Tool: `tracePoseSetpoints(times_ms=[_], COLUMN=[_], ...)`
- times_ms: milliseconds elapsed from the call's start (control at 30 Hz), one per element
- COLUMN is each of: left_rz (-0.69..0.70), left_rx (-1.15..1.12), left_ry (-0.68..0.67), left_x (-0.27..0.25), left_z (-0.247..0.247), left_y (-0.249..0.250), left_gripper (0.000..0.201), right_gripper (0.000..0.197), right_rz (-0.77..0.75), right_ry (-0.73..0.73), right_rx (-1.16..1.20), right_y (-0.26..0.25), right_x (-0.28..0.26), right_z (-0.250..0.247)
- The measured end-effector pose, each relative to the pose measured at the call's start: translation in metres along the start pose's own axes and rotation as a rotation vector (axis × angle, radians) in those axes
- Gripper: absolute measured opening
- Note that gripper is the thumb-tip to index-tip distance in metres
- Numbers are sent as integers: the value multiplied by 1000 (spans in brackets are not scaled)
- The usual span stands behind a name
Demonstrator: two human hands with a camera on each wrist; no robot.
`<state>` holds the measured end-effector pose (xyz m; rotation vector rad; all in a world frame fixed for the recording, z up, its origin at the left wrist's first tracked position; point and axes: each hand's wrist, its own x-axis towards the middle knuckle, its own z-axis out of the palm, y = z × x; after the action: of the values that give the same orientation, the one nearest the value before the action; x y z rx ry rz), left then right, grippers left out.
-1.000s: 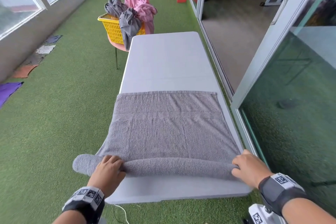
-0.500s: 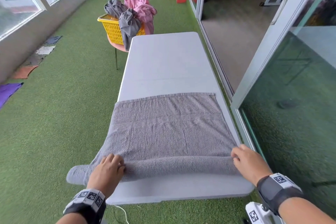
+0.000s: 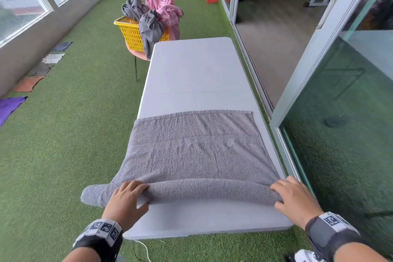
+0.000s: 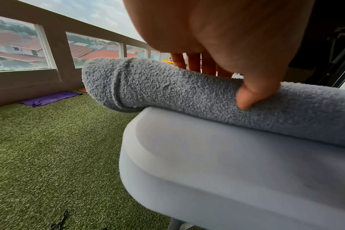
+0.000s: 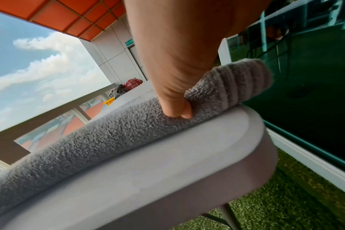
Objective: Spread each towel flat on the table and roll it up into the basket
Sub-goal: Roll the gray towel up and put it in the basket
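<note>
A grey towel (image 3: pixel 195 151) lies flat across the near half of the white table (image 3: pixel 191 74). Its near end is rolled into a thick roll (image 3: pixel 208 190). My left hand (image 3: pixel 129 195) grips the roll near its left end, fingers over the top and thumb (image 4: pixel 252 96) on the near side. That end of the roll (image 4: pixel 128 84) sticks out past the table's left edge. My right hand (image 3: pixel 293 195) grips the right end the same way, its thumb (image 5: pixel 173 105) pressed into the roll (image 5: pixel 108 140). The yellow basket (image 3: pixel 129 34) stands beyond the table's far left corner.
Grey and pink towels (image 3: pixel 163 13) are heaped in the basket, which sits on a pink stool. A glass sliding door (image 3: pixel 319 91) runs close along the table's right side. Cloths, one purple (image 3: pixel 10 106), lie on the green turf by the left wall.
Both hands have rolled the towel a little further away from me, so the roll is thicker and the flat part shorter. The roll's left end still overhangs the table.
</note>
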<state>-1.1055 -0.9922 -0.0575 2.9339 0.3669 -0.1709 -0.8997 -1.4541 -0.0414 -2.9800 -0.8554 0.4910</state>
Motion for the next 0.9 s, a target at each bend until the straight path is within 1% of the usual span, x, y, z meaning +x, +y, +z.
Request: tracePoseSetpoints(times_ms=[67, 133, 200, 233, 300, 400, 500, 533, 567, 600, 667, 733, 767, 800, 833, 867, 900], left_rz=[-12, -25, -22, -21, -19, -35, -65, -80, -84, -85, -84, -80, -80, -84, -80, -70, -54], left_rx=[7, 11, 24, 25, 15, 25, 72, 79, 91, 98, 64, -26, -53, -70, -83, -99, -119], left_ry=[-11, -15, -26, -34, -53, -115, -131, -113, -68, -20, 63, 102, 117, 129, 154, 178, 200], left_x=[2, 4, 5, 5, 5, 5, 4, 3, 3, 2, 3, 4, 5, 4, 4, 3, 3], left_z=[0, -1, -2, -3, -4, -6, -2, -1, 0, -1, -3, -4, -4, -4, -1, -1, -1], left_y=[0, 2, 4, 5, 8, 14, 15, 14, 13, 12, 11, 11, 11, 12, 12, 12, 12], left_gripper=[50, 42, 33, 31, 36, 46, 51, 49, 46, 40, 28, 15, 6, 3, 5, 2, 7], right_gripper=[23, 1, 20, 24, 29, 29, 25, 18, 13, 13, 23, 27, 26, 21, 17, 24, 36], right_rz=[15, 60, 114, 130, 144, 177, 210, 198, 185, 171, 168, 183, 181, 159, 126, 96, 77], right_ry=[-57, -105, -134, -142, -169, -150, -93, -62, -34, -2, 53, 86, 91, 84, 65, 51, 18], right_rx=[53, 98, 131, 136, 135, 117, 133, 144, 159, 166, 170, 164, 154, 129, 98, 72, 54], right_y=[-4, -6, -4, -4, -3, -5, -9, -9, -10, -10, -10, -10, -12, -13, -16, -16, -17], right_x=[0, 2, 6, 10, 14, 20, 21, 20, 19, 19, 18, 15, 13, 10, 7, 5, 2], right_z=[-5, -12, -14, -15, -19, -23, -22, -21, -21, -20, -18, -16, -16, -16, -17, -17, -18])
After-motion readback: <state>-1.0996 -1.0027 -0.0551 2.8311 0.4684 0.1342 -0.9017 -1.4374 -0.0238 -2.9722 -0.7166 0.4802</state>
